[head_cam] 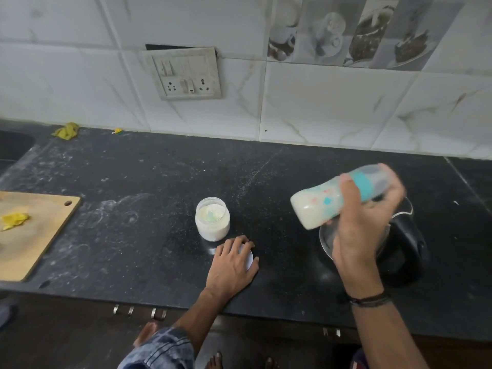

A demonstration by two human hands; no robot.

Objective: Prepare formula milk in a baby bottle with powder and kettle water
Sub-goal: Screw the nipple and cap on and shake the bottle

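My right hand [364, 225] grips a baby bottle [319, 206] full of white milk, capped in teal and lying almost on its side in the air above the kettle [399, 249]. The bottle looks motion-blurred. On the black counter an open jar of white powder [212, 219] stands with a small scoop inside. Just in front of it my left hand [233, 263] rests on the jar's white lid [249, 258], fingers curved over it.
A wooden cutting board [29, 235] with a yellow scrap lies at the left edge. A yellow cloth [66, 131] sits by the tiled wall near the sink corner [13, 145]. A switch and socket plate [186, 73] hangs on the wall. Drawer handles line the counter front.
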